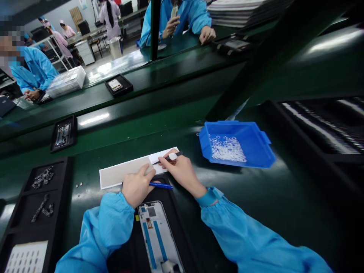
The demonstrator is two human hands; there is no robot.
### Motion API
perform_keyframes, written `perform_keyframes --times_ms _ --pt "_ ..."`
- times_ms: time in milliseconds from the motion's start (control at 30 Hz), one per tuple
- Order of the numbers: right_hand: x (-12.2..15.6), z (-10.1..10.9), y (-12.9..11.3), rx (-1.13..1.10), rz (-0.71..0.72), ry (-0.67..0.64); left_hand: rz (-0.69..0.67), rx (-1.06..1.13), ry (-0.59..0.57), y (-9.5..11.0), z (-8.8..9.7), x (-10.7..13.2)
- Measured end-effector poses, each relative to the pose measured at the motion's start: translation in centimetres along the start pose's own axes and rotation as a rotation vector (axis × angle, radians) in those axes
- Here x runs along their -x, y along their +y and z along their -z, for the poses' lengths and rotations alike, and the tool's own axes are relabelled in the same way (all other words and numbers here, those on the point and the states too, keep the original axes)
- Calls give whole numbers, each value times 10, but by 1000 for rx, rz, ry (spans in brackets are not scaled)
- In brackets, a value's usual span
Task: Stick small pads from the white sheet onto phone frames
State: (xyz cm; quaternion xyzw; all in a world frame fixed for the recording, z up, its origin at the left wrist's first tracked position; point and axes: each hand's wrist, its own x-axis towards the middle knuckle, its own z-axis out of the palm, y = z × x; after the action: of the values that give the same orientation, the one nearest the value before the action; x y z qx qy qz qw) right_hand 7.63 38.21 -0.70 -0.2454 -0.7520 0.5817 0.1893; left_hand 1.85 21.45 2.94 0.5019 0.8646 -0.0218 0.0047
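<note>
My left hand [138, 186] rests its fingertips on a white sheet with a beige strip [116, 175]. A blue pen-like tool [161, 185] is held in the same hand, pointing right. At the sheet's right end, my right hand [182, 170] is closed on dark tweezers [178, 154], whose tips meet the sheet near the beige strip's edge. A small white patch shows on the tweezers. Below both hands, an opened phone body [160, 237] with two blue strips lies in a black tray [178, 216]. What lies under my left fingers is hidden.
Right of my hands stands a blue bin [257, 146] of small white frames. A black compartment tray [61, 193] with small dark parts lies at left. Another phone tray [74, 131] sits beyond it. A dark slanted post [244, 76] crosses above the bench; co-workers sit opposite.
</note>
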Motion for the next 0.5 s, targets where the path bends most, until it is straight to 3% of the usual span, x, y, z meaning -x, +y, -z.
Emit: perform_keyframes --times_ms 167,500 --pt "0 2 0 -35 -30 -40 1 19 6 -1 -2 1" --pt "-2 3 -3 -261 -66 9 10 61 12 -3 -1 0"
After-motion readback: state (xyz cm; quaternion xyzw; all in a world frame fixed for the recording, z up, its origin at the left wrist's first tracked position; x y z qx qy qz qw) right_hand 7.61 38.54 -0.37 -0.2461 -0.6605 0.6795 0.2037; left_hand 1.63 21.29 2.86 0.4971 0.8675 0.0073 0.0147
